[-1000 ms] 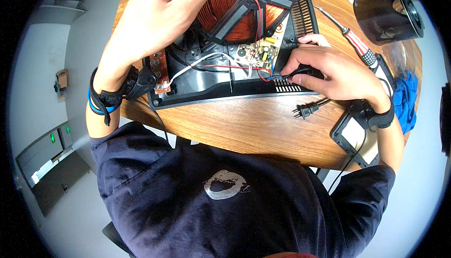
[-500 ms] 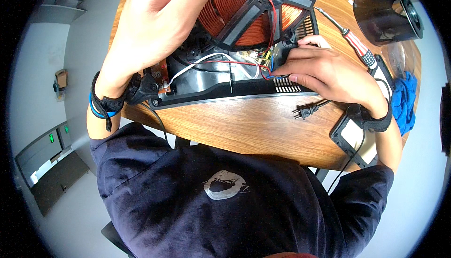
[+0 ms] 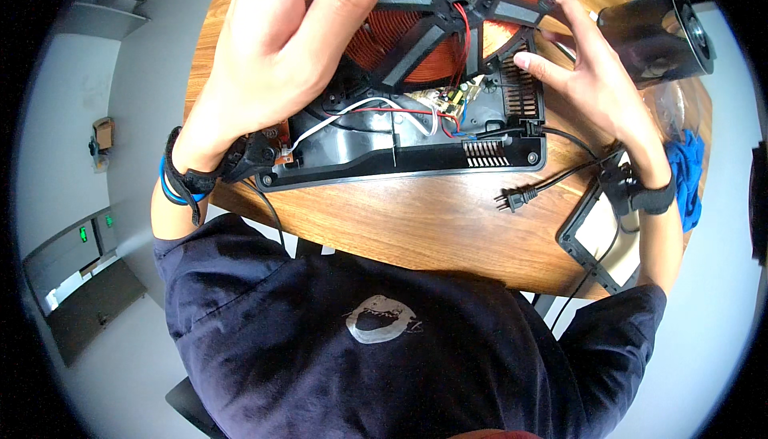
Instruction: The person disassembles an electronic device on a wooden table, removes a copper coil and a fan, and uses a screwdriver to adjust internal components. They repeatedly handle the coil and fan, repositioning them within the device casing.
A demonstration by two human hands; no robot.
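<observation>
A round coil of copper wire on a black spoked frame (image 3: 432, 59) is tilted up over an opened black appliance housing (image 3: 416, 161). My left hand (image 3: 276, 47) is closed on the coil's left edge; its fingertips are partly out of sight. My right hand (image 3: 596, 71) is beside the coil's right edge, with thumb and fingers spread. Whether its fingertips touch the coil is unclear. Beneath the coil, a circuit board (image 3: 456, 101) shows in the housing. Red wires (image 3: 466, 39) run down from the coil's centre, and a white wire (image 3: 320, 119) crosses the housing floor.
A power plug (image 3: 516, 197) lies on the wooden table (image 3: 384, 219), its black cord leading to the housing's right corner. Farther right are a black cylinder (image 3: 648, 39), a clear plastic piece (image 3: 676, 103), a blue cloth (image 3: 690, 175) and a black-framed pale panel (image 3: 600, 235).
My right hand has left the wires at the housing's right corner and moved away from me to the coil's right side, its fingers spreading. My left hand still holds the coil, which has shifted slightly.
</observation>
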